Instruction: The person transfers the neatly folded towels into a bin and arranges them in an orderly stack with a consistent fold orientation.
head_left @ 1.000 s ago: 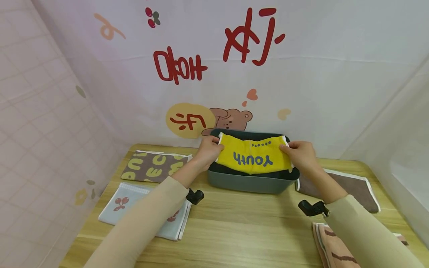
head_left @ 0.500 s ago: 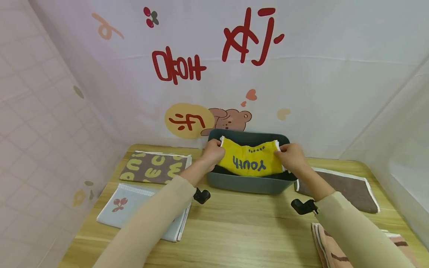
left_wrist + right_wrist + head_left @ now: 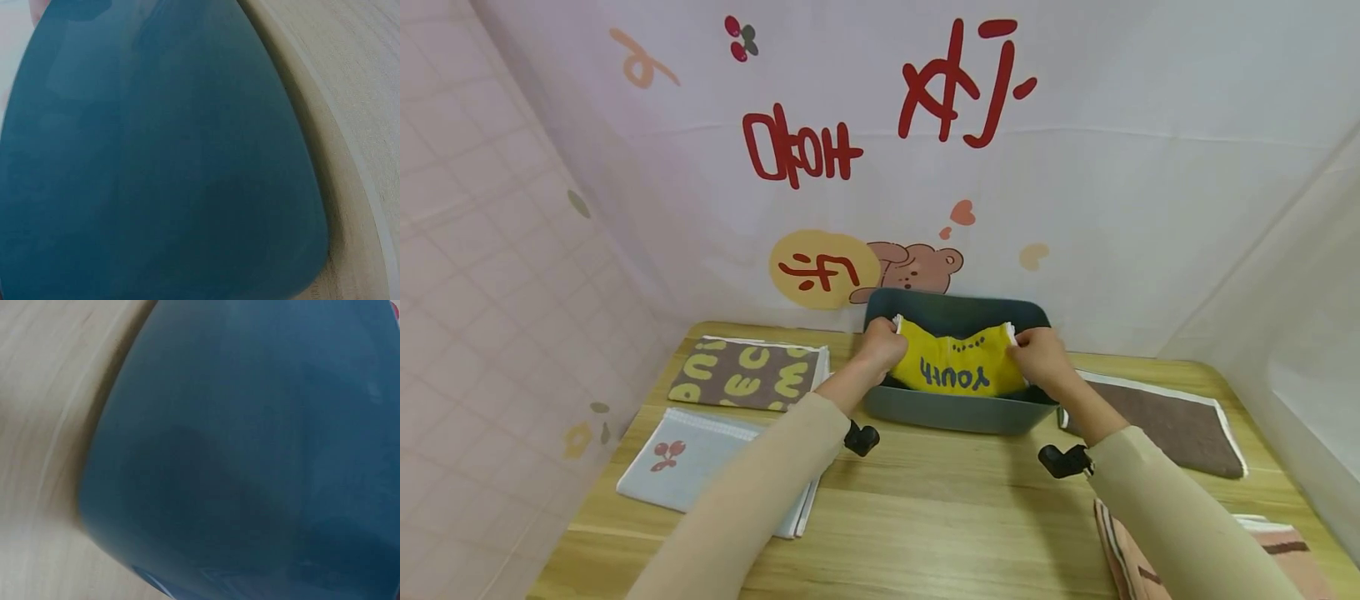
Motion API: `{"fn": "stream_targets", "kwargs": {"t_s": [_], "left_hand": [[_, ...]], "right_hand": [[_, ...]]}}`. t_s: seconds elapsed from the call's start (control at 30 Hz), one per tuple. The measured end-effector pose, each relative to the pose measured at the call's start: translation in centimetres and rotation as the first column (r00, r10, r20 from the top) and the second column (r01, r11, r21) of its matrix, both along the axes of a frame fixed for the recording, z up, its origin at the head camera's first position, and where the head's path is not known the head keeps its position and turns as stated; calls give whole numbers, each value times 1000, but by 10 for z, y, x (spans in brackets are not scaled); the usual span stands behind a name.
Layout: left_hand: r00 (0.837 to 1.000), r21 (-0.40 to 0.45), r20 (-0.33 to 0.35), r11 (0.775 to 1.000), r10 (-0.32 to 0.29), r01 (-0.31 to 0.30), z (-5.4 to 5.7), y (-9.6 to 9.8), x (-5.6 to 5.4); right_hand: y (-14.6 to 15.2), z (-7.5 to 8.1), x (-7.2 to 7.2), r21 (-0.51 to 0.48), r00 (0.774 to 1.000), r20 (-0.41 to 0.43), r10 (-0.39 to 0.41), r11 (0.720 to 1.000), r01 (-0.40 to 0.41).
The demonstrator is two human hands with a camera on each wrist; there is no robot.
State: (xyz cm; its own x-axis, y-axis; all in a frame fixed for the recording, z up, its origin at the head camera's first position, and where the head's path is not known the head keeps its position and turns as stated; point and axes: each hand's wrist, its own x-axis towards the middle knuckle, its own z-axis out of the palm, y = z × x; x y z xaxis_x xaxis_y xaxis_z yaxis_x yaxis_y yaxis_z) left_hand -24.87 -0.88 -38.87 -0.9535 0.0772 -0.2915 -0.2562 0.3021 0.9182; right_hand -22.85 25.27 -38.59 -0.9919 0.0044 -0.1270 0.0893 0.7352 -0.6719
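A folded yellow towel (image 3: 958,367) with blue "youth" lettering hangs low inside a dark teal bin (image 3: 955,410) at the back middle of the wooden table. My left hand (image 3: 882,346) pinches its left end and my right hand (image 3: 1036,354) pinches its right end, so the towel sags between them. Both wrist views are filled by the bin's smooth outer wall (image 3: 156,162) (image 3: 262,456) against the table, and neither shows a hand.
A brown towel with yellow letters (image 3: 747,373) and a pale blue towel (image 3: 700,462) lie to the left of the bin. On the right lies a plain brown towel (image 3: 1165,421), with a pink striped one (image 3: 1150,558) at the near right edge. A printed backdrop stands behind.
Both hands have lowered the yellow towel from above the bin's rim down into the bin. They have also drawn closer together, so the towel sags more.
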Motion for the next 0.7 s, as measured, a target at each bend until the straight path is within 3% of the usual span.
{"fn": "stream_targets", "kwargs": {"t_s": [0.2,0.37,0.53,0.7], "left_hand": [[1000,-46,16,999,-3,4,-1,1,-3],[996,-132,66,989,-53,61,-5,1,-7],[988,-118,109,985,-109,122,-7,0,-6],[991,-124,85,986,-101,111,-6,2,-5]], "right_hand": [[1,-1,1,4,999,-42,27,1000,-27],[1,-2,2,11,999,-34,25,1000,-24],[0,-4,2,47,999,-49,20,999,-17],[-1,-2,0,59,999,-15,47,997,-46]]}}
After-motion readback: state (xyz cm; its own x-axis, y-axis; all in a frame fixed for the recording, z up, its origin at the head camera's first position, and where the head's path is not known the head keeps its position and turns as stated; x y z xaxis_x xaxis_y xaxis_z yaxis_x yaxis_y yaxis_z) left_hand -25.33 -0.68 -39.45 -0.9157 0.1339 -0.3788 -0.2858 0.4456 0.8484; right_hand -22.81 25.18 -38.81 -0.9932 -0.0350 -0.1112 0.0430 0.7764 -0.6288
